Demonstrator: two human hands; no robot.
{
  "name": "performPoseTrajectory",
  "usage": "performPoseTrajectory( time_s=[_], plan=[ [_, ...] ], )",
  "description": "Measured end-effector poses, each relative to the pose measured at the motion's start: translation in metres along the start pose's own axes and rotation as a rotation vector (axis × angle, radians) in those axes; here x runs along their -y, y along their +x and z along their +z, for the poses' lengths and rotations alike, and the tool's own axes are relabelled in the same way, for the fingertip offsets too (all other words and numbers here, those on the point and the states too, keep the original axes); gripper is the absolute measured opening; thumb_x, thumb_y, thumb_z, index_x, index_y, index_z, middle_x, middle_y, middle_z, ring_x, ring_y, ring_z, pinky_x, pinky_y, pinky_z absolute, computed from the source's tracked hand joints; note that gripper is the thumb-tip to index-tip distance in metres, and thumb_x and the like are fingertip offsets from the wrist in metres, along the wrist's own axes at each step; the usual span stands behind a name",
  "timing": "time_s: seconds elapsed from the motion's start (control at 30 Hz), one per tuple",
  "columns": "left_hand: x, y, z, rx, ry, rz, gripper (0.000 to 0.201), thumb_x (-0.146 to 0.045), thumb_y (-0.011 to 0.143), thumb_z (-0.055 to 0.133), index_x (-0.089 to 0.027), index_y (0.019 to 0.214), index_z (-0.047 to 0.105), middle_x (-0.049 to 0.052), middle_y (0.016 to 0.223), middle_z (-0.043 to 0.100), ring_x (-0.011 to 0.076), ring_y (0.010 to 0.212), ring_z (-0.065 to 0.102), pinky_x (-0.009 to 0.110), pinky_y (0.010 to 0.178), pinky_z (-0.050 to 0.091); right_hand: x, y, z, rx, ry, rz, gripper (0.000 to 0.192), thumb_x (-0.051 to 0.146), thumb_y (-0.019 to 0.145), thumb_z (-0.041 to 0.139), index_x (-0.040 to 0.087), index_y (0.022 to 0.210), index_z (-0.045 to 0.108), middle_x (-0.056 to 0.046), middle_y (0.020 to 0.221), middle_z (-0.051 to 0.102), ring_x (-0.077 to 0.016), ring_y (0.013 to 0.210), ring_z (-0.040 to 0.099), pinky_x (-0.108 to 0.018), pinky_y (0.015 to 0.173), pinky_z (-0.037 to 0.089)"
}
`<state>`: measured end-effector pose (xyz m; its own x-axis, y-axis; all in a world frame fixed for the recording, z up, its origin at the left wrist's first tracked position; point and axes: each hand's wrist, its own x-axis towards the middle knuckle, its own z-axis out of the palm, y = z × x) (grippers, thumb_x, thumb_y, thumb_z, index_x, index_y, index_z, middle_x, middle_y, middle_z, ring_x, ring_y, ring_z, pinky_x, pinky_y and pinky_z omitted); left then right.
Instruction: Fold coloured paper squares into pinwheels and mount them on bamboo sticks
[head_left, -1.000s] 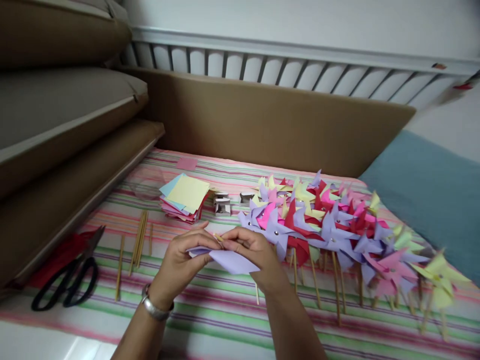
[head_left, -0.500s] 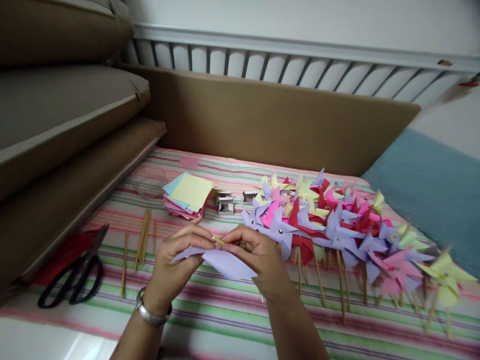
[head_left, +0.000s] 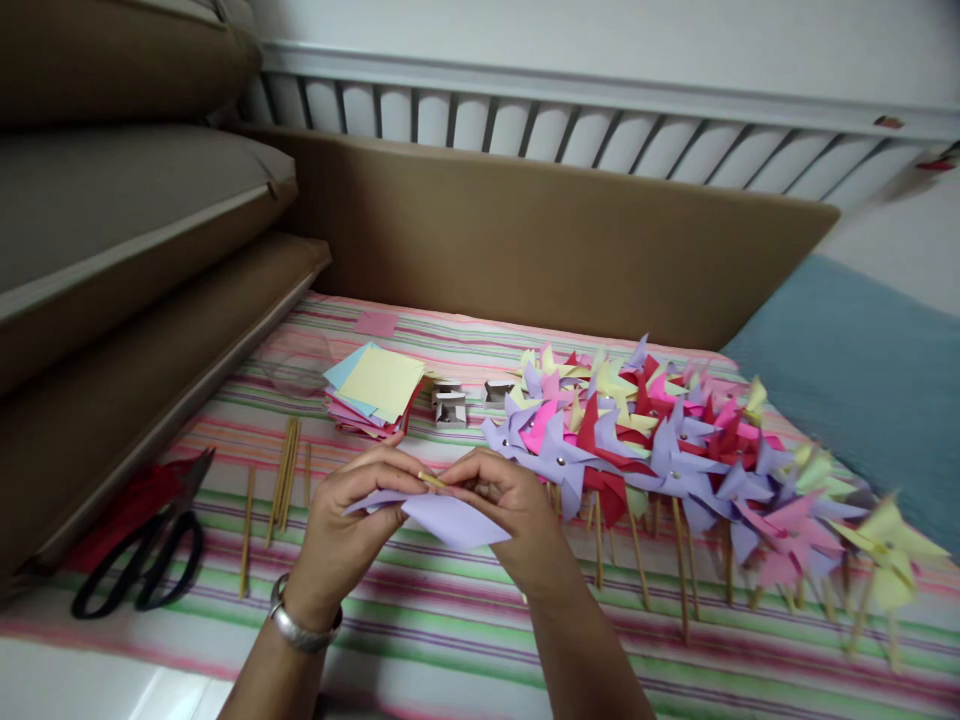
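Observation:
A lilac paper pinwheel [head_left: 456,522] is pinched between the thumb and fingers of my left hand [head_left: 358,515], its blade hanging below the fingers. My right hand [head_left: 514,500] is closed on a wooden stick [head_left: 433,481], whose pale end shows between the two hands, against the back of the paper. The rest of the stick is mostly hidden behind my right hand. Both hands meet over the striped cloth, fingertips nearly touching. Just beyond them lie a stack of coloured paper squares [head_left: 382,385] and small open boxes [head_left: 451,406].
Many finished pinwheels [head_left: 679,460] in lilac, red, pink and yellow cover the right side. Black-handled scissors [head_left: 146,560] and loose wooden sticks [head_left: 285,470] lie at left. Stacked brown cushions [head_left: 150,290] rise at the left, and a brown board [head_left: 525,240] stands behind.
The stick's visible end has tilted slightly between my fingers, and the lilac paper has shifted a little. Both hands keep nearly the same place and hold.

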<state>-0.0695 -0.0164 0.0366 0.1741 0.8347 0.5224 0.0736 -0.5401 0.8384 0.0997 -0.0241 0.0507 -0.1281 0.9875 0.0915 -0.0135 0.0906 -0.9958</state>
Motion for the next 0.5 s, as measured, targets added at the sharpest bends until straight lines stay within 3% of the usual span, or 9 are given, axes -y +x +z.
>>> performPoseTrajectory(
  time_s=[0.5],
  plan=[
    [-0.0005,0.0000,-0.0010,-0.024,-0.027,-0.033,0.009,-0.014,0.071,0.068,-0.023,0.074,0.070,0.001,0.079,0.070,0.0171,0.079,0.064,0.047,0.105,0.031,-0.0006,0.0000,0.0012,-0.017,-0.044,-0.002,0.018,0.037,0.070,0.070,0.019,0.072,0.069,-0.002,0.073,0.062,-0.0152,0.067,0.058,-0.026,0.060,0.045]
  ],
)
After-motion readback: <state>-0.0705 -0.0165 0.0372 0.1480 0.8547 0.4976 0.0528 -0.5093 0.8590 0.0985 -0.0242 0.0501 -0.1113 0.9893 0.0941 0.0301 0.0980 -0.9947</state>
